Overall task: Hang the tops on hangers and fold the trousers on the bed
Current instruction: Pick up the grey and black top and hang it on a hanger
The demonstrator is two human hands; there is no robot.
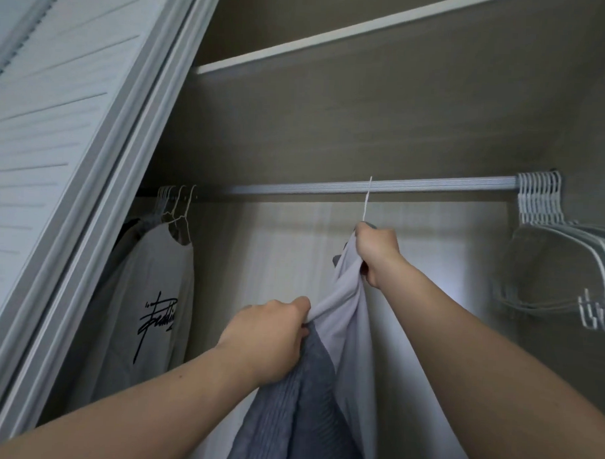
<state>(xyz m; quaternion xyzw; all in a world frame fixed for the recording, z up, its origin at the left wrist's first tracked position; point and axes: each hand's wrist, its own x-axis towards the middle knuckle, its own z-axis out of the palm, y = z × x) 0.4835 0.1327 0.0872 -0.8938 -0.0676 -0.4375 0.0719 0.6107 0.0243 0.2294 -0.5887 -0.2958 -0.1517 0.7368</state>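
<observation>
Centre frame, just under the closet rail [433, 187], pale top [346, 316] hangs long-axis vertical, draping down-left from the grip. Right hand [375, 252] is fisted round its neck and the hanger hook [367, 200], nearer the rail. Hook crosses the rail; seated or not, can't tell. Left hand [270, 334], lower, pinches the top's edge above a blue ribbed garment [295, 400]. Empty white hangers [542, 203] bunch far right.

Ribbed metal rail [374, 187], smooth pale cloth top [349, 320], ribbed blue knit [298, 411]

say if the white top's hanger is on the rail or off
On, it seems: the hook crosses the rail to its top edge.
</observation>
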